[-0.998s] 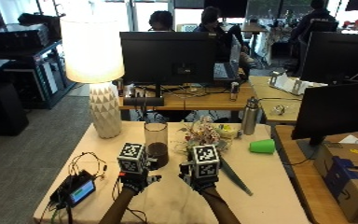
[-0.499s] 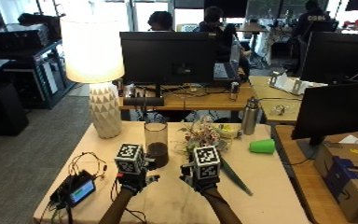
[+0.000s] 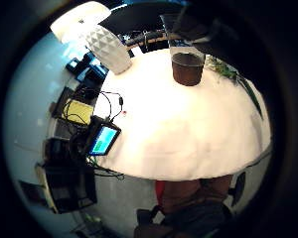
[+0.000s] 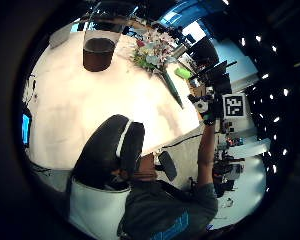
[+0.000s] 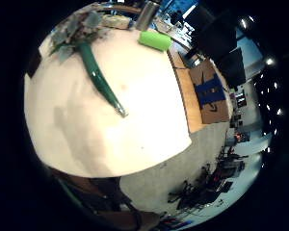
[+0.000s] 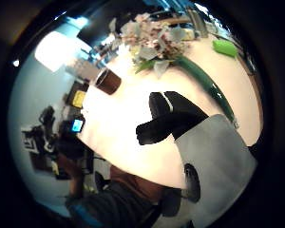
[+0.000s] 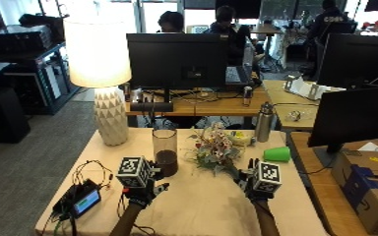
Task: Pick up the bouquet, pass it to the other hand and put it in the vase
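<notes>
The bouquet [image 7: 214, 147], pale flowers on a green wrapped stem, lies on the white table [image 7: 195, 209], its stem running toward my right hand. My right hand [image 7: 253, 184] hovers over the stem's end with fingers straight and holds nothing. The right thumb side palm view shows the flowers [image 6: 152, 38] and the stem [image 6: 209, 85] lying free beside the glove's fingers [image 6: 171, 121]. The vase [image 7: 165, 152], a tall glass with a dark bottom, stands upright left of the flowers. Near the vase's base my left hand [image 7: 140, 189] is spread open and empty. The vase [image 3: 187, 67] also shows in the left little finger side palm view.
A white lamp [image 7: 110, 118] stands at the table's back left. A small screen device [image 7: 84, 201] with cables lies at the front left. A green cup [image 7: 277, 154] on its side and a metal bottle [image 7: 264, 123] sit at the back right. Monitors stand behind the table.
My right hand has moved to the right, from beside the flowers to over the stem's end. The left hand, the bouquet and the vase have stayed in place.
</notes>
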Motion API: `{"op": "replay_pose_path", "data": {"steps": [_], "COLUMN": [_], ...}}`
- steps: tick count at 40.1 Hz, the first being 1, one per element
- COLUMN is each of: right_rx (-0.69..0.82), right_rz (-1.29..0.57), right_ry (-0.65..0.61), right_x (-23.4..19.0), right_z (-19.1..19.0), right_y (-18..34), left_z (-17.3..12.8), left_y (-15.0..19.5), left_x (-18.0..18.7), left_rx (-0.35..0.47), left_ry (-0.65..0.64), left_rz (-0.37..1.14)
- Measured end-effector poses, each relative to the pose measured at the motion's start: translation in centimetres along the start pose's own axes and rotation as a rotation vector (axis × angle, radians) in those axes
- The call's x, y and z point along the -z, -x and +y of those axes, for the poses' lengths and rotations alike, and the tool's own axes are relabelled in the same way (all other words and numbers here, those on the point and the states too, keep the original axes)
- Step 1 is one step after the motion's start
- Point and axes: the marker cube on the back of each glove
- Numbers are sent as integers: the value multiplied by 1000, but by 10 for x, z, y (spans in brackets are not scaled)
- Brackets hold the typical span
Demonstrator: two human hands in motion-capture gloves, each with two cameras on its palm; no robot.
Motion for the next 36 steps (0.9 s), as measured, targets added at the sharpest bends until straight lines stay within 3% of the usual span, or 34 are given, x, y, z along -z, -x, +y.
{"op": "replay_pose_path", "data": {"steps": [6, 19, 28, 36], "right_rx": [-158, -308, -294, -288], "right_rz": [-53, -91, -201, -114], "right_ry": [2, 254, 309, 261], "right_x": [-37, -116, -114, -129], "right_z": [-11, -22, -13, -26], "right_y": [-51, -80, -58, -57], "left_z": [-2, -7, -8, -2], "left_y": [4, 12, 13, 8], "left_x": [-8, -35, -42, -34], "left_rx": [19, 45, 34, 45], "left_ry": [9, 72, 78, 88], "left_rz": [14, 27, 52, 61]}}
